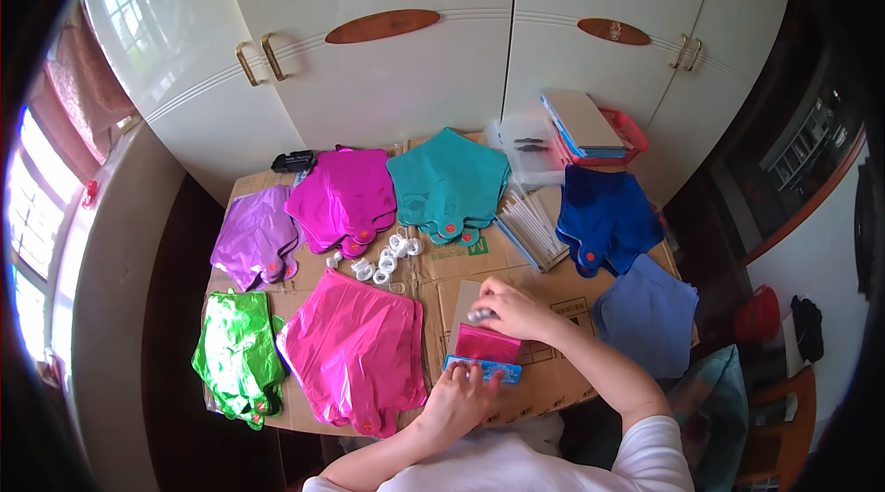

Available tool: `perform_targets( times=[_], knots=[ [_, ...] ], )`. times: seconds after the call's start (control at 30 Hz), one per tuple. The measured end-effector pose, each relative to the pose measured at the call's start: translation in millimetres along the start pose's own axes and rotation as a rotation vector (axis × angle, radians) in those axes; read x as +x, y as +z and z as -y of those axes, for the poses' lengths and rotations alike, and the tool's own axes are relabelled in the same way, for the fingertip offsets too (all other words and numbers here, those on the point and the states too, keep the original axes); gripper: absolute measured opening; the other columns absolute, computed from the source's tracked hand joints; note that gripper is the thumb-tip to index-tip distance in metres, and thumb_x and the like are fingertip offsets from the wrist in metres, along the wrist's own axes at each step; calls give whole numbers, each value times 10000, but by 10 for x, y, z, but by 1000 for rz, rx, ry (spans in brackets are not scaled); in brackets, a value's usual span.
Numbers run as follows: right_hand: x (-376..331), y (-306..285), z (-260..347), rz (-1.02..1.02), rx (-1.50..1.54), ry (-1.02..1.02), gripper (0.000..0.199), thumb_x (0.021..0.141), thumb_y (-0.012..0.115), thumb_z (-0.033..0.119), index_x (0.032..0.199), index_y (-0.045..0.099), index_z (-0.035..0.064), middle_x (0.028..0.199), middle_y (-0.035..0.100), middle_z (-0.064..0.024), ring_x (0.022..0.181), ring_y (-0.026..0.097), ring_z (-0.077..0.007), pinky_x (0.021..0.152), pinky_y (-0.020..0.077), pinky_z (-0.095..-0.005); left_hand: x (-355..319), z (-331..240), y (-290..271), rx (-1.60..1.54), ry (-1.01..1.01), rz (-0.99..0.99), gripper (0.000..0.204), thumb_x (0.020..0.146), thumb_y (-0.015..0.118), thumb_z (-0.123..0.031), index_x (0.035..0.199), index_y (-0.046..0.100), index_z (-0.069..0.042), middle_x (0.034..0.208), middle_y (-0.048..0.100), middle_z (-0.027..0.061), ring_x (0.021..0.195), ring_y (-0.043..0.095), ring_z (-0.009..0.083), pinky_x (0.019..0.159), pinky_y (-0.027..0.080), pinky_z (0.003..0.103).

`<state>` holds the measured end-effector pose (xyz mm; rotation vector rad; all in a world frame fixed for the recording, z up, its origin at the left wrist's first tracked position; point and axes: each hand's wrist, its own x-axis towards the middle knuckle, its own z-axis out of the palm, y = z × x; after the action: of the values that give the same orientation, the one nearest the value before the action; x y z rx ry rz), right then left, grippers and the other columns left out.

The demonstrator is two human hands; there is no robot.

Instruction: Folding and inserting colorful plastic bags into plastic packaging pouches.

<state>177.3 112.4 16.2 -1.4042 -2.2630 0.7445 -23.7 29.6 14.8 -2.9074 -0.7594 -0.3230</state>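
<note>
My left hand (458,397) presses down on a blue flat strip (483,368) that lies across the lower edge of a folded pink foil piece (488,343). Above the pink piece, my right hand (513,306) pinches a small silver object (478,315); its exact kind is too small to tell. Both hands work over a cardboard-covered table (553,372). A stack of pink foil balloons (355,349) lies just left of my left hand.
Stacks of flat foil balloons lie on the cardboard: green (238,354), purple (255,236), magenta (346,197), teal (449,180), dark blue (604,215), pale blue (647,312). White rings (383,260), a bundle of white sticks (532,225), a clear box (527,149) and a red tray (599,132) sit behind. White wardrobe doors (415,59) back the table.
</note>
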Motion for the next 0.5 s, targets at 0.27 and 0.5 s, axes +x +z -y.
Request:
perform_targets(
  times=[0.27,0.5],
  knots=[
    [-71,-150,68,328,286,315,387,871,614,405,864,683,24,850,681,-136,759,653,-240,723,501,-360,-14,0,-14,-24,-16,28,450,754,581,-228,1197,601,-152,965,579,181,710,588,247,643,517,346],
    [-178,32,-111,194,397,264,322,812,687,328,973,624,56,871,686,-108,789,659,-219,698,500,-346,92,46,-118,-66,32,66,384,783,558,-211,1154,573,-115,1133,568,254,731,615,261,666,529,365]
  ],
)
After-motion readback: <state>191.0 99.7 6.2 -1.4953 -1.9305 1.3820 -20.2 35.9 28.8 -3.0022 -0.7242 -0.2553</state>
